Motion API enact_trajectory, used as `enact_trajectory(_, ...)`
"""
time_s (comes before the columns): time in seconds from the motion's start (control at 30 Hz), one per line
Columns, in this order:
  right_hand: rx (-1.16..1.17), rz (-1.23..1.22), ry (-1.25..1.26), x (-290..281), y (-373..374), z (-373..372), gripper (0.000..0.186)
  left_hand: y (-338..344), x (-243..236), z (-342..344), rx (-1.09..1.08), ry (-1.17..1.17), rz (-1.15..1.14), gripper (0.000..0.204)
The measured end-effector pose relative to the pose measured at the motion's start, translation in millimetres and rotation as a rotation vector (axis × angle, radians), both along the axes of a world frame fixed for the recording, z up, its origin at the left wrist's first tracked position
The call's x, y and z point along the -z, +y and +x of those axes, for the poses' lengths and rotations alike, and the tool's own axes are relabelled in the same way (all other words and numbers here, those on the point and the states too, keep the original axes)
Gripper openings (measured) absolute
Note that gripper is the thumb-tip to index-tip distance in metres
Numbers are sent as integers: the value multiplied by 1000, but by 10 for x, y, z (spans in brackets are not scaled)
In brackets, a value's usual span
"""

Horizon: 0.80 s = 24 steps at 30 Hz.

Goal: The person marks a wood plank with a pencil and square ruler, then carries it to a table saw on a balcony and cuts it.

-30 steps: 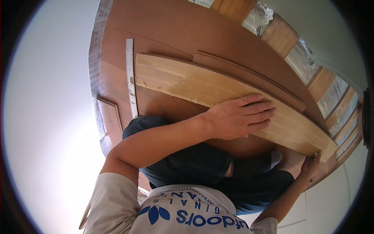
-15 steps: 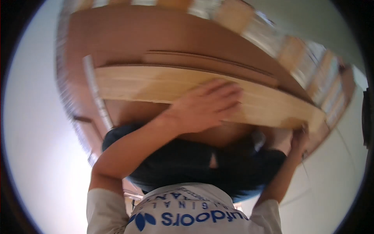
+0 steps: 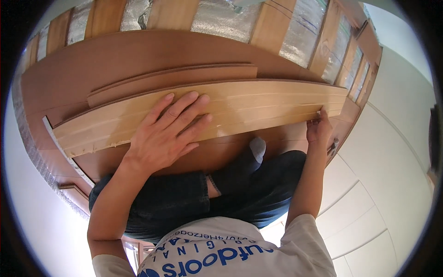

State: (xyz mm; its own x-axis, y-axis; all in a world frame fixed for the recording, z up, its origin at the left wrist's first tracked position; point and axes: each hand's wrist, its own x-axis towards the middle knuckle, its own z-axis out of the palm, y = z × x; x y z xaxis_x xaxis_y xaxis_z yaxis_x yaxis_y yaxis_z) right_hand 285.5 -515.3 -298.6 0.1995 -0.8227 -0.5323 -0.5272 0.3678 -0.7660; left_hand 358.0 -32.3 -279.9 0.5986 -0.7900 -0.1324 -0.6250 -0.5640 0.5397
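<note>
A long light wooden plank (image 3: 263, 104) lies across a brown wooden floor (image 3: 115, 55). My left hand (image 3: 168, 131) is spread flat on the plank's left half, palm down and fingers apart. My right hand (image 3: 318, 129) is at the plank's right end, fingers closed on its lower corner. Just beyond the light plank lies a darker, shorter plank (image 3: 184, 78), touching it. Below the plank are my bent legs in dark jeans (image 3: 184, 198) and a grey sock (image 3: 257, 147).
Beyond the laid floor, bare wooden joists with silver insulation (image 3: 221, 16) between them run along the far side. A thin pale strip (image 3: 57, 138) lies at the plank's left end. White panelled surfaces (image 3: 392, 184) fill the right.
The view has swung, so the plank now lies nearly level in the picture. My left hand stays flat on it. My right hand has come up to the plank's right corner.
</note>
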Motion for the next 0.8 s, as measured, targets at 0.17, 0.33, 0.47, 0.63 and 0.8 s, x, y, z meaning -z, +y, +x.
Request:
enact_trajectory(0.17, -40, 24, -17, 36, -92, -68, 33, -5, -2, 2, 0, 3, 2, 73)
enact_trajectory(0.33, -39, 22, -10, 41, -58, -63, 33, 9, 4, -6, 7, -12, 6, 71)
enact_trajectory(0.47, -66, 86, -24, 235, -257, -126, 31, 71, -3, -30, -31, 19, 40, 70)
enact_trajectory(0.63, -530, -538, 348, 5, -715, -369, 31, 54, 155, -57, -19, -88, -86, 66)
enact_trajectory(0.8, -731, -943, -20, -448, 473, 333, 71, 78, 131, -88, -67, -235, -63, 46)
